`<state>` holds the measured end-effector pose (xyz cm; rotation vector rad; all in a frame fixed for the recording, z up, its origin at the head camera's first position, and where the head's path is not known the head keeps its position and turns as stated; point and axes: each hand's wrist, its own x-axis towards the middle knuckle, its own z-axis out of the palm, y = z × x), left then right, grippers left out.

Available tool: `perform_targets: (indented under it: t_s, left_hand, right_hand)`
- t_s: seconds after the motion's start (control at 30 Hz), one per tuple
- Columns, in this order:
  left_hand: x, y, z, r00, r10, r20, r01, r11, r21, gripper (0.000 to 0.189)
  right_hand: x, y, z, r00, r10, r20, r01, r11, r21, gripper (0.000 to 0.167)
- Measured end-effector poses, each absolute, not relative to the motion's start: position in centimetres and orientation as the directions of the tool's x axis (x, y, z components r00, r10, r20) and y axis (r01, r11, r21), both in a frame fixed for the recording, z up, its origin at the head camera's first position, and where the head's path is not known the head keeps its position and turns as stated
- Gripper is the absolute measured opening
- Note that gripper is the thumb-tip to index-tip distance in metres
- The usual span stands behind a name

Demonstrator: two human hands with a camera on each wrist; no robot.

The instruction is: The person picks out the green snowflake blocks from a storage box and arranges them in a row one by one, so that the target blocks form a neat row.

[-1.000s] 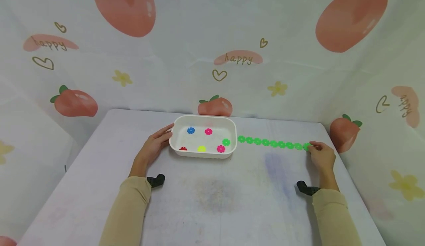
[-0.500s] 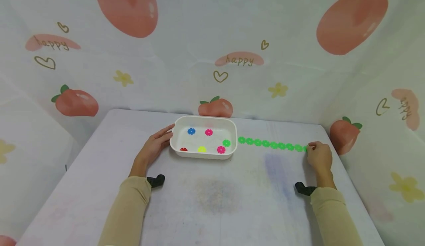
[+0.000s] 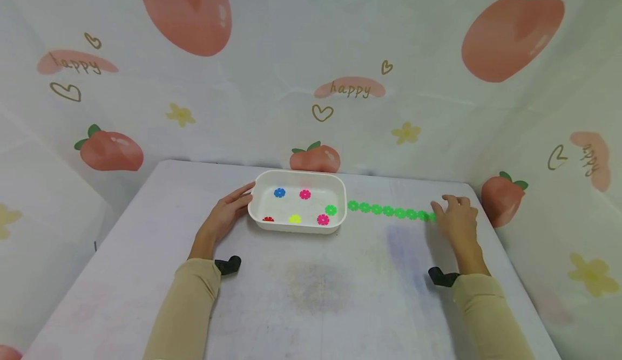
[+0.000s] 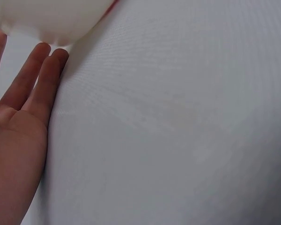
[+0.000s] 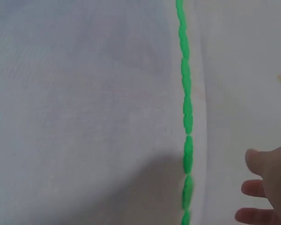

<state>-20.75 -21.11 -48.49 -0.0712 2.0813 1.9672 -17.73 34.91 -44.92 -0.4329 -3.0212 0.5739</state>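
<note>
A white tray (image 3: pixel 297 228) holds several snowflake discs in blue, pink, green, yellow and red. My left hand (image 3: pixel 226 215) rests against the tray's left end with its fingers straight, and in the left wrist view the fingertips (image 4: pixel 60 55) touch the tray's wall (image 4: pixel 47 21). To the right of the tray runs a row of green snowflake discs (image 3: pixel 387 211). Over the right end of that row is my right hand (image 3: pixel 458 222), fingers apart and nothing seen between them. It hides the last discs in the head view. The right wrist view shows the green row (image 5: pixel 186 112) beside the hand (image 5: pixel 271 183).
The white table (image 3: pixel 320 300) has its back edge close to a printed cloth backdrop (image 3: pixel 272 106). More of the cloth hangs at the right side. Black wrist mounts (image 3: pixel 443 277) stick out from both sleeves.
My right hand has let go of the green disc at the row's right end, lifted and shifted a little left. The left hand and the tray stay put.
</note>
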Motion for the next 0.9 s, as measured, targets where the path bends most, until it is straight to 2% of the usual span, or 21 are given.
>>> perform_targets:
  t_s: [0.47,0.9]
  left_hand:
    - [-20.8,-21.1,-48.5,-0.958,0.155,-0.239,-0.232,0.067,0.970,0.054]
    - [-20.9,-21.2,-48.6,-0.959,0.148,-0.243,-0.235,0.070,0.969,0.054]
  right_hand:
    - [-18.4,32.7,-43.4,-0.988,0.124,-0.092,0.145,0.950,-0.276,0.088]
    - [-19.2,30.6,-41.8,-0.997,0.035,-0.075,0.049,0.979,-0.199,0.094]
